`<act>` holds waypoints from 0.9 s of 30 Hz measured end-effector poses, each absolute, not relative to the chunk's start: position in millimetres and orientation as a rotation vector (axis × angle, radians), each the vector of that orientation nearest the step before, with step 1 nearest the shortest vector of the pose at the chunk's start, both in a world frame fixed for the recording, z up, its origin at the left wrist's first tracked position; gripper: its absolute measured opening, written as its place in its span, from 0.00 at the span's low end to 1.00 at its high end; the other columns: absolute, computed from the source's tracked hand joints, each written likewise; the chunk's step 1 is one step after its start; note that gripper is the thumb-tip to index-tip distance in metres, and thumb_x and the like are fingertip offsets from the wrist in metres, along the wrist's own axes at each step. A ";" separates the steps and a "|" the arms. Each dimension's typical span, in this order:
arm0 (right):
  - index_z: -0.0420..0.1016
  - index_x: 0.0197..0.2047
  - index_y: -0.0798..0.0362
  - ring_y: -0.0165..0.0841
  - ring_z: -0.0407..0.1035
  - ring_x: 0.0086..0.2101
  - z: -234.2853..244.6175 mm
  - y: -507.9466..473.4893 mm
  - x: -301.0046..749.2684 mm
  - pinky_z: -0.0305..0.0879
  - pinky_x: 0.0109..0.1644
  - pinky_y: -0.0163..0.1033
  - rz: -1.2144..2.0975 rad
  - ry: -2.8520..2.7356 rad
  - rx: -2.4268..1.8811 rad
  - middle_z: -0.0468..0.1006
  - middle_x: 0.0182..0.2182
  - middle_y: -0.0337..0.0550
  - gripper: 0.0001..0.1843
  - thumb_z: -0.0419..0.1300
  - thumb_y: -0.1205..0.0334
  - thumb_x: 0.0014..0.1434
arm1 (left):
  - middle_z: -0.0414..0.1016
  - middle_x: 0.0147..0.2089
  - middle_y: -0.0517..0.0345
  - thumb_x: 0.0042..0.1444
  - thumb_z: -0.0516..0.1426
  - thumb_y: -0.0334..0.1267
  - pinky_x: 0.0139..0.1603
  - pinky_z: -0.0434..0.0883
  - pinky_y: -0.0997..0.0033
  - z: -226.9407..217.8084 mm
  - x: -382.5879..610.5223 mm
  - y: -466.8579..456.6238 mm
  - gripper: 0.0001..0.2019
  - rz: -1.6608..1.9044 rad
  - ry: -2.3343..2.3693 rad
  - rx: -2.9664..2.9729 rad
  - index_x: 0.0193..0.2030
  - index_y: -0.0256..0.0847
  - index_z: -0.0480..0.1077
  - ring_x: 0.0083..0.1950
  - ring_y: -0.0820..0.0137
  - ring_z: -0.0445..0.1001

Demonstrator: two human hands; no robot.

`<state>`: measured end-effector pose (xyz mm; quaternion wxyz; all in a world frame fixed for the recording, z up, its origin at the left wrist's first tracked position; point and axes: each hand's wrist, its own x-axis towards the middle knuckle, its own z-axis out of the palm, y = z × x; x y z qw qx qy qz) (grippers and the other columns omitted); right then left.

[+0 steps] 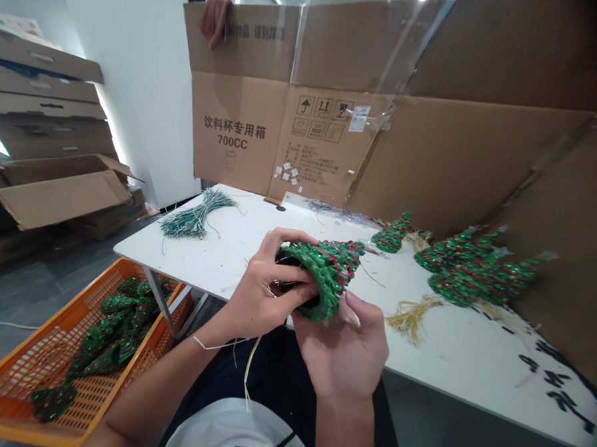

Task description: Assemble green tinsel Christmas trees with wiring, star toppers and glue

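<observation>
A small green tinsel Christmas tree [333, 272] with a red garland lies tilted in my hands, its hollow base facing me and its tip toward the right. My left hand [275, 292] grips the rim, with fingers reaching inside the base. Under the tree, my right hand [345, 339] supports it, thumb and fingers closed against its side. A thin white and yellow strand [249, 371] hangs below my left wrist. Whatever the fingertips inside the base touch is hidden.
On the white table [299, 213] lie a bundle of green wires [199, 215] and yellow ties [413, 317]. Several finished-looking trees [476, 266] stand at right, before a cardboard wall [244, 107]. An orange crate [15, 375] at lower left holds more trees.
</observation>
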<state>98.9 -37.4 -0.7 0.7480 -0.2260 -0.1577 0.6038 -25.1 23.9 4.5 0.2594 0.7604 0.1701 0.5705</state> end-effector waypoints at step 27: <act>0.88 0.48 0.46 0.35 0.80 0.47 -0.6 -32.0 92.2 0.76 0.48 0.37 1.262 -0.400 -0.615 0.89 0.48 0.39 0.19 0.74 0.47 0.55 | 0.75 0.63 0.47 0.60 0.69 0.28 0.67 0.73 0.48 4.6 -23.0 24.3 0.05 1.596 0.501 2.028 0.39 0.42 0.80 0.65 0.55 0.76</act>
